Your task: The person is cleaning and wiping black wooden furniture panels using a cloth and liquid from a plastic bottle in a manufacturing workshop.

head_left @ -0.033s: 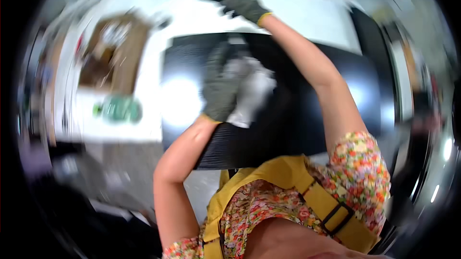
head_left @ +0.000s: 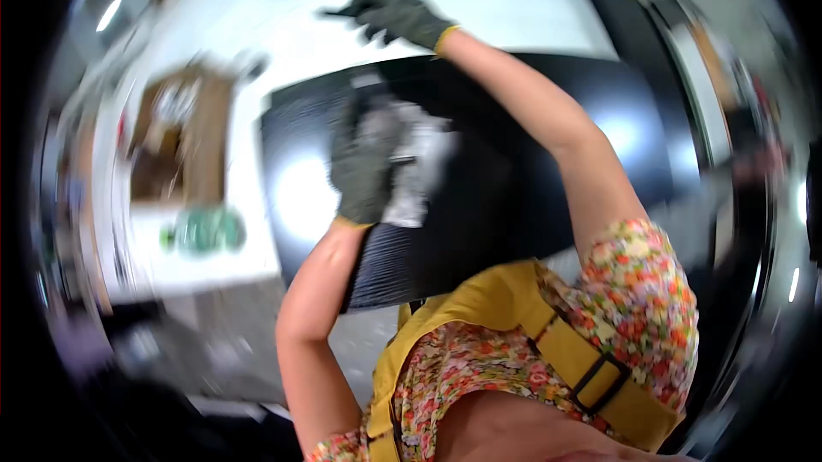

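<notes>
A glossy black panel [head_left: 479, 196] lies in front of me across the white table. My left hand [head_left: 364, 166], in a dark grey-green glove with a yellow cuff, rests on its left half, closed on a crumpled white cloth [head_left: 419, 166]. Blur hides most of those fingertips. Beyond the panel's far edge is my right hand [head_left: 398, 17], gloved the same way, over the white tabletop. Its fingers are curled, and a thin dark tip points left from them. Whether that tip is a finger or a small held object I cannot make out.
On the left of the white table [head_left: 257, 269] stands an open cardboard box [head_left: 208, 141] with items inside. A green-tinted clear bottle [head_left: 205, 229] lies nearer to me. Another long black panel [head_left: 612, 21] is at the far right.
The whole view has turned slightly, so panel, box and bottle sit differently in it. Both hands appear further left in the picture; the left still lies on the cloth.
</notes>
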`<action>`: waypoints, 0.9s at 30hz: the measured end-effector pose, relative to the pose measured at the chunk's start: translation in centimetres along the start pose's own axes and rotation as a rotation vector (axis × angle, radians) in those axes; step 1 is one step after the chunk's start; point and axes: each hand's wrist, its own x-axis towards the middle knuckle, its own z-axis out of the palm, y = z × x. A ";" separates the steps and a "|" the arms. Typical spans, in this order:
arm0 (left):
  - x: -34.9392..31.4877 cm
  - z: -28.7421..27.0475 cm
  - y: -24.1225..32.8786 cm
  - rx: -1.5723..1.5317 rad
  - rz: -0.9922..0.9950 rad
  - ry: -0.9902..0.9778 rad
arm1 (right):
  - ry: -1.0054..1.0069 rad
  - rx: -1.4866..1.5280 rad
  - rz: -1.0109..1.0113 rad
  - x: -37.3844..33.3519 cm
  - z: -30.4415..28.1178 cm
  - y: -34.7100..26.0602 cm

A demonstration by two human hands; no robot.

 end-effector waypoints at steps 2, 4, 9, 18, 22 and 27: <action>-0.1 0.5 -0.2 0.038 0.138 0.046 | 0.093 -0.093 -0.012 -9.2 -1.9 -3.0; -1.1 1.9 1.2 0.080 0.172 0.014 | 0.232 -0.242 0.171 -18.7 -4.0 -4.6; 1.0 2.6 0.9 0.377 0.236 -0.181 | 0.696 -0.771 0.075 -36.2 -4.3 0.9; 2.5 -3.1 -2.0 0.970 0.437 -0.143 | 0.659 -1.053 0.157 -41.2 1.0 2.8; 2.6 -2.2 -1.9 0.975 0.423 -0.081 | 1.125 -0.775 -0.079 -46.1 -2.7 5.8; 7.1 -10.0 -3.7 1.239 0.656 -0.208 | 1.189 -1.215 0.152 -48.6 -10.3 6.9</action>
